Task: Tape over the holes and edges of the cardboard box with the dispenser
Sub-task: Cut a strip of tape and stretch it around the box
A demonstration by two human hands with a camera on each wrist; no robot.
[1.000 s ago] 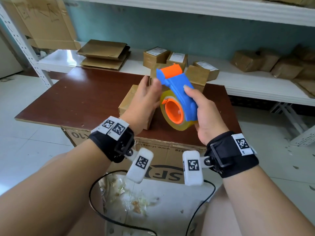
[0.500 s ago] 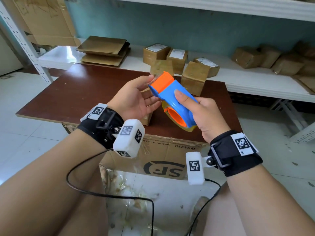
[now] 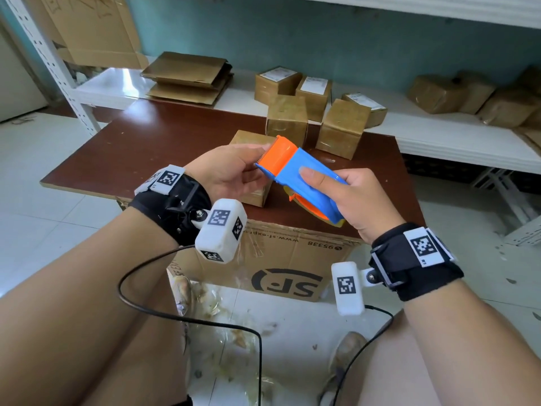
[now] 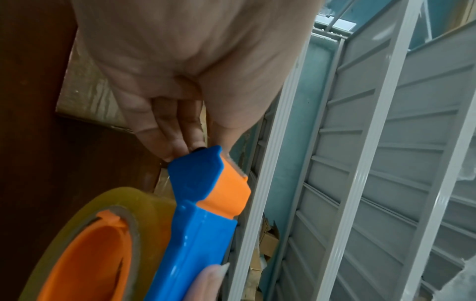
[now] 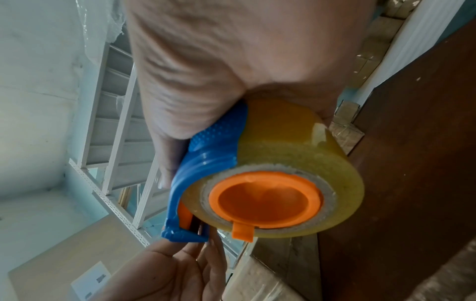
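Behind the dark brown table (image 3: 152,148) runs a white shelf (image 3: 439,136) stacked with small taped cartons against a teal wall. On the table, just under my hands, sits the cardboard box (image 3: 248,142) I am meant to tape; two more small boxes (image 3: 342,127) stand beyond it.

My right hand (image 3: 351,200) is wrapped round the blue body of the tape dispenser (image 3: 304,177), thumb laid flat along its back, with the roll of clear tape (image 5: 296,146) hanging below on its orange hub. The whole tool is held up in the air above the table, its orange cutter head (image 3: 278,156) tilted toward my left. My left hand (image 3: 228,171) is turned palm up, fingers loosely extended, and the fingertips (image 4: 180,142) reach the underside of the cutter head. Whether they already pinch a tape end I cannot tell; no free strip shows in any view.

As I read it, I am hunting for the tape end to draw it out. To do that well I should keep the dispenser steady, peel from just below the serrated blade with my nails clear of the teeth, and pull straight so the film does not split or fold onto itself. Then I bring it down to the box's seam.
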